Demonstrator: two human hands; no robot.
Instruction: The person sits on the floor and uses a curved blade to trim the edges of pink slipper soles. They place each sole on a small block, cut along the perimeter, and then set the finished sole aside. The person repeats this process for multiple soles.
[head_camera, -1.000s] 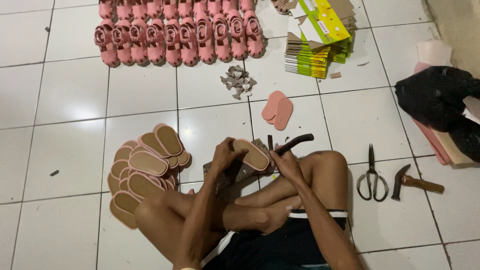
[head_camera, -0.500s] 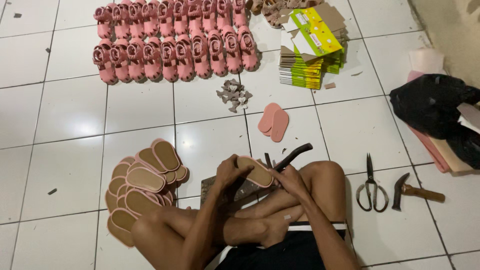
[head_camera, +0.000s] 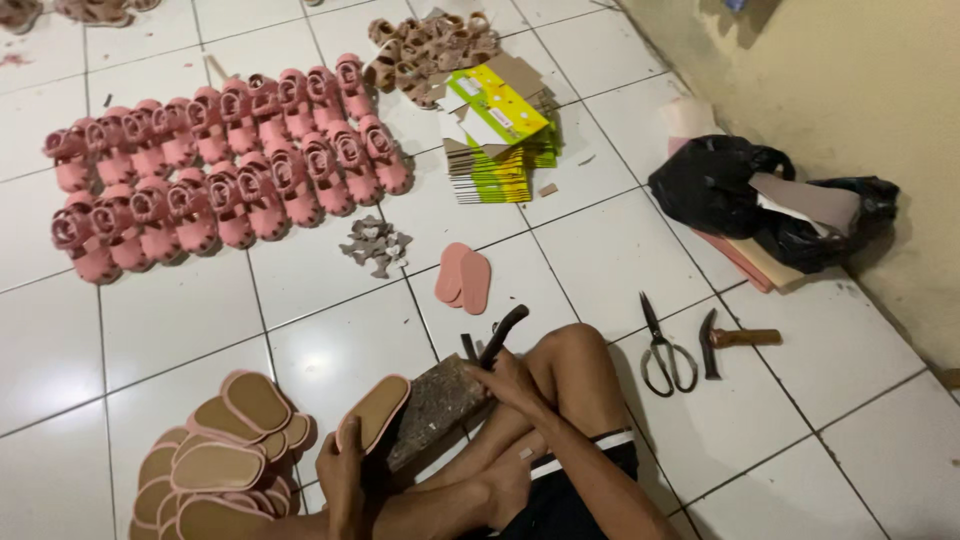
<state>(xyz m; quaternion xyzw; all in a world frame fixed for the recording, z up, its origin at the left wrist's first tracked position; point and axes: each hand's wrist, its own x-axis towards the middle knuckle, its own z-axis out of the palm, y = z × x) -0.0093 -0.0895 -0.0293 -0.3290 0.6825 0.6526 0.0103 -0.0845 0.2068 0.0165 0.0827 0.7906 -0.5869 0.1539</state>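
Observation:
I sit cross-legged on a white tiled floor. My left hand (head_camera: 345, 470) holds a pink shoe sole with a tan insole (head_camera: 373, 412), lifted to the left of a worn block (head_camera: 435, 408) in front of my legs. My right hand (head_camera: 510, 378) rests on the block's right end, fingers around a dark curved tool (head_camera: 502, 335) that sticks up from it. A heap of similar soles (head_camera: 215, 465) lies just left of my left hand.
Rows of pink sandals (head_camera: 215, 170) fill the far left floor. Two bare pink soles (head_camera: 463, 278), grey scraps (head_camera: 375, 245), folded yellow-green boxes (head_camera: 500, 135), scissors (head_camera: 662, 348), a hammer (head_camera: 735, 338), and a black bag (head_camera: 765, 195) by the wall lie around.
The sole was on the block under both hands; my left hand has carried it off to the left, towards the heap. My right hand stayed at the block. The camera view shifted.

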